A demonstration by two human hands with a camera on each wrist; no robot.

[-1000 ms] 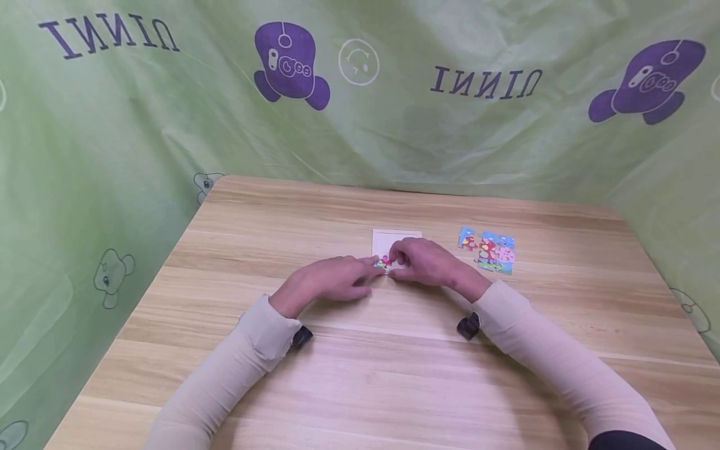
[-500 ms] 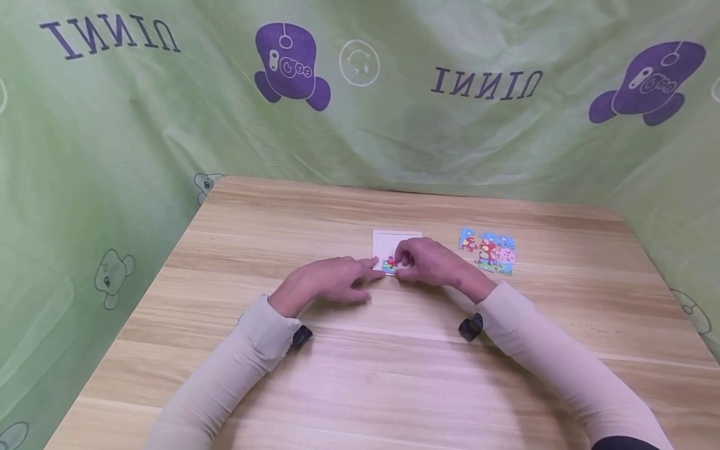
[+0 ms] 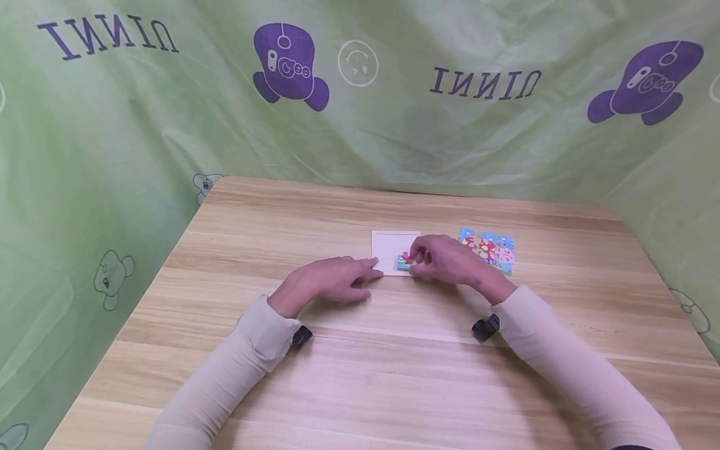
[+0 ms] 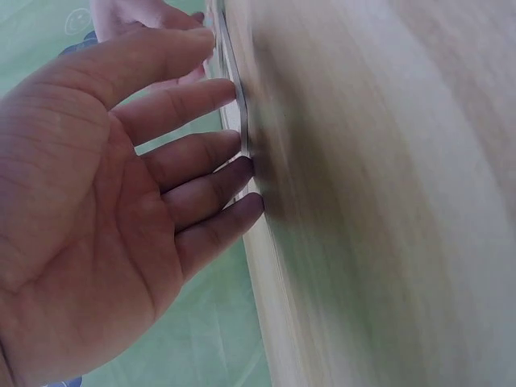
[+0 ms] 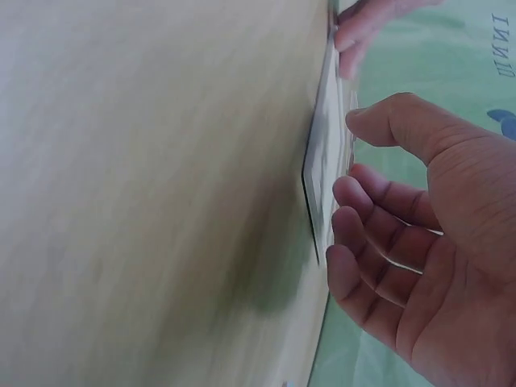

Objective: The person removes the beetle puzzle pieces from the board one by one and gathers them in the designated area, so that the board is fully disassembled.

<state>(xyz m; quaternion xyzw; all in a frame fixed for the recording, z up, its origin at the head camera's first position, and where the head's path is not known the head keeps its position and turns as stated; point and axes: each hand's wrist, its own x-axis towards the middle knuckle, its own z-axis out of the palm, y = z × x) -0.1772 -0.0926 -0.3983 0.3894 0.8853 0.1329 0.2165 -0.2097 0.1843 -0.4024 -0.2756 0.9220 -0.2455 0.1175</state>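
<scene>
A colourful jigsaw puzzle piece [image 3: 403, 261], blue and green with some red, is at the fingertips of my right hand [image 3: 450, 260], pinched between thumb and index finger over the board's lower right part. The white puzzle board [image 3: 388, 244] lies flat, with a thin line along its far edge. My left hand [image 3: 340, 279] has its fingers extended, fingertips on the board's left and near edges. In the left wrist view, the left hand's fingers [image 4: 189, 157] reach the edge of the board. The right hand's other fingers [image 5: 375, 242] are loosely bent in the right wrist view.
Several joined puzzle pieces [image 3: 504, 248] lie right of the board, partly behind the right hand. The wooden table [image 3: 360, 375] extends to a green curtain [image 3: 185, 112] at the back and sides. A black wrist camera [image 3: 485, 327] hangs below the right cuff.
The right hand has moved right, carrying the puzzle piece from the board's near left corner to its right part. The left hand has stayed at the board's left edge.
</scene>
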